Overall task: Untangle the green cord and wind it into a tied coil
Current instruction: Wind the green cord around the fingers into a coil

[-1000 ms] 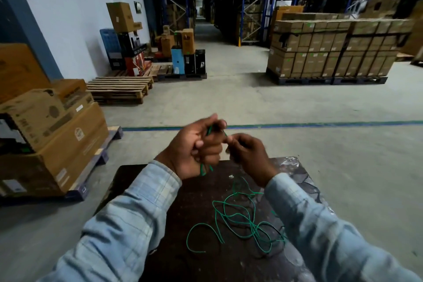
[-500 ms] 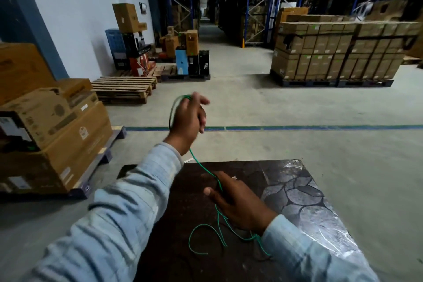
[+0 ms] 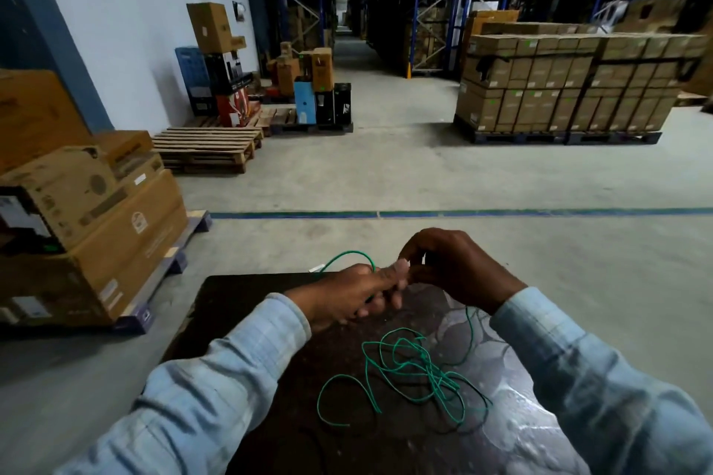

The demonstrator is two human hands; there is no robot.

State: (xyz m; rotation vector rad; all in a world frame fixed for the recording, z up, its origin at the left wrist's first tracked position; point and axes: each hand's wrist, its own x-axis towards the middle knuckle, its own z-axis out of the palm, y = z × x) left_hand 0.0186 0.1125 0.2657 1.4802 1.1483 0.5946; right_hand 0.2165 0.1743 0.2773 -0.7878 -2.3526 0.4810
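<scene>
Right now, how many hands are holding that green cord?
2. The left hand grips a loop of the green cord above the table. The right hand pinches it beside the left; the rest lies tangled on the table.

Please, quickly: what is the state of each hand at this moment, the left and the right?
Left hand: closed on the green cord, a loop arching above it.
Right hand: fingers curled, pinching at the left fingertips; cord contact cannot be told.

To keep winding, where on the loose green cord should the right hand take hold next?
Judging by the pose, on the single strand of thin green cord hanging below the right hand, from above: it runs free, unlike the tangled loops on the dark table.
</scene>
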